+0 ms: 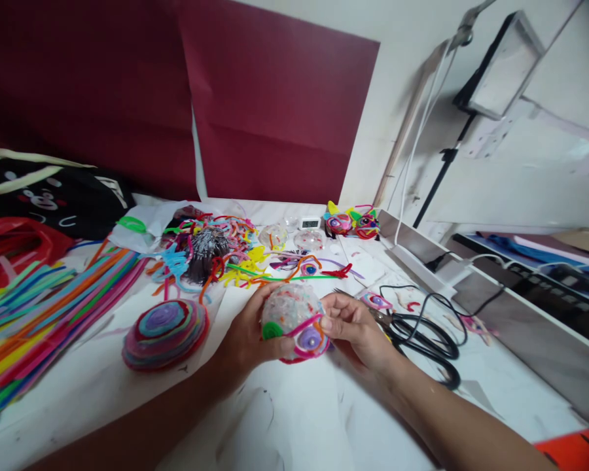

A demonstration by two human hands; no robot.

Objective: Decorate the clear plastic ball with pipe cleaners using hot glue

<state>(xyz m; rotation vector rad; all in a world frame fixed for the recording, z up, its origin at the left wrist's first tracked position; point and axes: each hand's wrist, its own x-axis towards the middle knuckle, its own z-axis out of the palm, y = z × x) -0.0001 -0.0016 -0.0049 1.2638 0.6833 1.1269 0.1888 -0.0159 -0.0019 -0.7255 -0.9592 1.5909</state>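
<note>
Here's the ball, held up over the middle of the table, clear with coloured bits, a purple coil ringed in pink on its front and a green coil to its left. The left hand is clamped round that side, thumb across the front. And the right hand has thumb and fingertips closed on the other side, right at an orange strip; whether they pinch the strip itself, I can't tell. Just beyond that hand, scissors, towards the table's right edge. Left of the ball sits a striped dome, and out at the left edge, loads of pipe cleaners. Up by the far edge: a clock, with two colourful figures near the far right corner.
</note>
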